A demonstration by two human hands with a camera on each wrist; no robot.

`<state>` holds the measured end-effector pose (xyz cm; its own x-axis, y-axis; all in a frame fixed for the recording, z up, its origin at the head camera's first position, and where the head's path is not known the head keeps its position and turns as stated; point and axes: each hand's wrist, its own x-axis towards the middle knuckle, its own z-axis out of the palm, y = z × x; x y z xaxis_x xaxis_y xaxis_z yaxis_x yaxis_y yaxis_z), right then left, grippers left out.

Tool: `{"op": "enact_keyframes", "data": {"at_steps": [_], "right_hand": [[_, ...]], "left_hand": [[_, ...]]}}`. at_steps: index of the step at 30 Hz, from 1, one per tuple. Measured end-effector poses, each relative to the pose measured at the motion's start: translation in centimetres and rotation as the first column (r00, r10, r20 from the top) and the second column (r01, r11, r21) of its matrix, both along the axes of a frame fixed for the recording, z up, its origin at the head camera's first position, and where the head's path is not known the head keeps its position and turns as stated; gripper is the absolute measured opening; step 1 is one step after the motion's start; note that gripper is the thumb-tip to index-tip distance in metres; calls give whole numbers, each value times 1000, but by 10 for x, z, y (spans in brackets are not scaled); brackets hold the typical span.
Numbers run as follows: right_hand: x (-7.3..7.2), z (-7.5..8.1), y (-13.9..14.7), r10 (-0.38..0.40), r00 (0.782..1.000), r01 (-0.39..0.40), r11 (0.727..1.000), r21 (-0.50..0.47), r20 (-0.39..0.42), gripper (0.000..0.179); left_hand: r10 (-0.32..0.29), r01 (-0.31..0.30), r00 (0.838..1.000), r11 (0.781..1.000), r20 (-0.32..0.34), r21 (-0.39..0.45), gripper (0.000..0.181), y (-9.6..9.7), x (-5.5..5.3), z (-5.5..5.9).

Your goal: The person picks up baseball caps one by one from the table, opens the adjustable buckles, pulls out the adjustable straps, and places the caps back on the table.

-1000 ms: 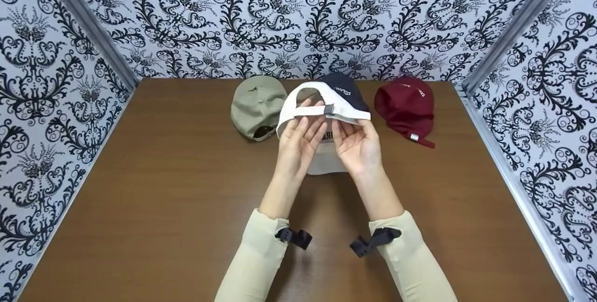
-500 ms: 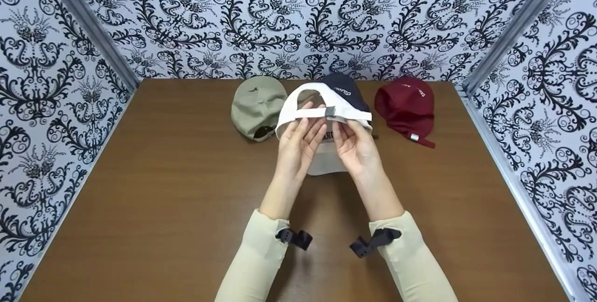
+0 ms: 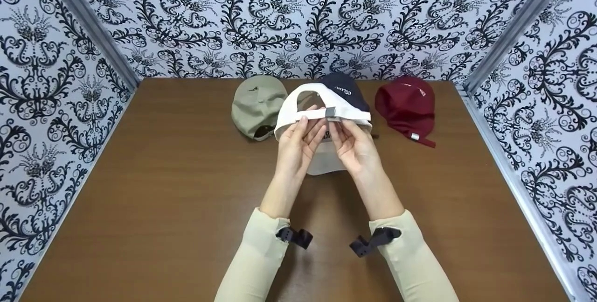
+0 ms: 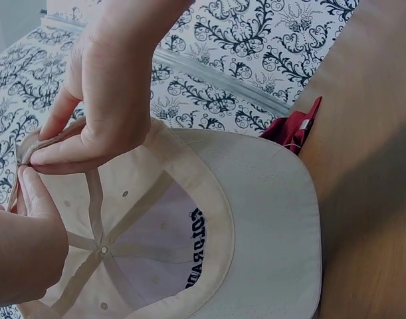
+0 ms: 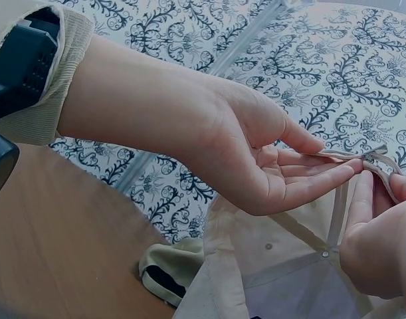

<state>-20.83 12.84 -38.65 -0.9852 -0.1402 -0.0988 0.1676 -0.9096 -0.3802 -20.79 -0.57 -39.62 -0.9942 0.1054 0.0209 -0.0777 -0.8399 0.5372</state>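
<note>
Above the table, both hands hold a white baseball cap [image 3: 287,113], its back opening towards me and its brim low. My left hand [image 3: 297,142] pinches the cap's back strap [image 3: 310,115] with the thumb in front and fingers behind. My right hand [image 3: 357,145] pinches the same strap just under the grey buckle [image 3: 330,112]; the strap partly hides its fingertips. In the left wrist view, the cap's inside [image 4: 156,232] shows reversed dark lettering, with the brim [image 4: 276,212] to the right. The right wrist view shows both hands' fingertips nearly meeting at the strap [image 5: 335,154].
An olive cap [image 3: 259,103] lies at the back left of the brown table [image 3: 163,190]. Partly hidden behind the white cap is a navy cap [image 3: 347,87]. A dark red cap [image 3: 406,103] sits at the back right. Patterned walls [image 3: 298,17] enclose the table.
My right hand has shifted left along the strap towards the buckle, its thumb moving inward. The strap sits slightly lower. My left hand stays almost in place.
</note>
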Motion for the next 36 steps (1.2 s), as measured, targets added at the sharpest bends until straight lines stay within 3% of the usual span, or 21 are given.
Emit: {"op": "enact_keyframes", "data": {"at_steps": [14,25,36], "right_hand": [[-1,5,-3,-93,993,90,995,48,72,16],[-2,5,-4,-114,989,111,993,39,98,14],[-3,7,-4,-122,984,114,991,72,126,29]], "left_hand": [[-18,18,1000,1000,8,-25,44,1,2,6],[-22,23,999,1000,27,-20,44,0,3,8],[-19,19,999,1000,50,-8,44,-1,1,8]]}}
